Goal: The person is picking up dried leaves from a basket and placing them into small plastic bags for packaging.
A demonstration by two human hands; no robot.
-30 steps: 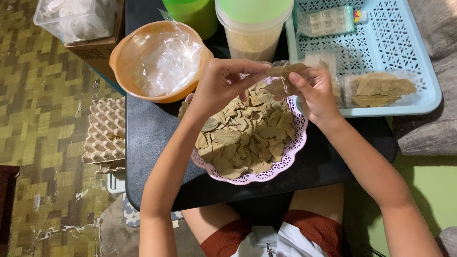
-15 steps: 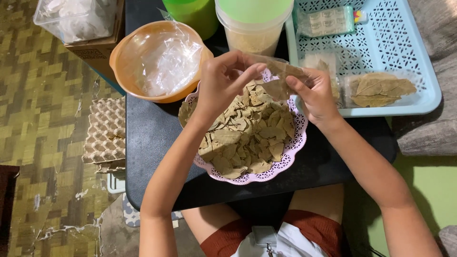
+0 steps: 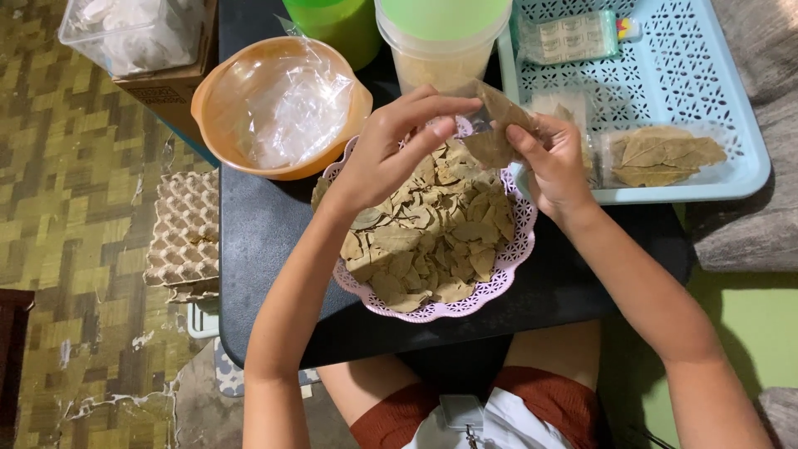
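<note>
Nearest the camera, the person's lap in rust-coloured shorts (image 3: 549,397) is seen below the edge of a dark table (image 3: 274,249). On the table, just beyond that edge, a pink lace-rimmed plate (image 3: 465,306) is heaped with dried bay leaves (image 3: 432,237).

Above the far rim of the plate both hands are raised. A small clear plastic packet of dried leaves (image 3: 497,129) is held between them. The packet is pinched by the right hand (image 3: 555,166), its fingers (image 3: 524,143) closed on the packet's lower part, with the thumb on the near face. The top edge of the packet is met by the left hand (image 3: 386,158), whose fingers (image 3: 449,104) are stretched across toward it and closed lightly at the tips; whether the plastic is truly gripped there cannot be told. The packet stands tilted, well clear of the heap beneath.

To the left of the hands, an orange bowl (image 3: 218,125) is filled with crumpled clear plastic bags (image 3: 287,104). To the right, a light blue perforated tray (image 3: 706,100) carries a filled leaf packet (image 3: 665,154) and, further back, a small flat wrapped pack (image 3: 573,37).

Beyond the hands, a clear tub of tan powder with a green lid (image 3: 440,41) and a green container (image 3: 337,25) stand at the table's far side. On the patterned floor at left, a cardboard egg tray (image 3: 183,237) and a clear box (image 3: 133,33) are seen.
</note>
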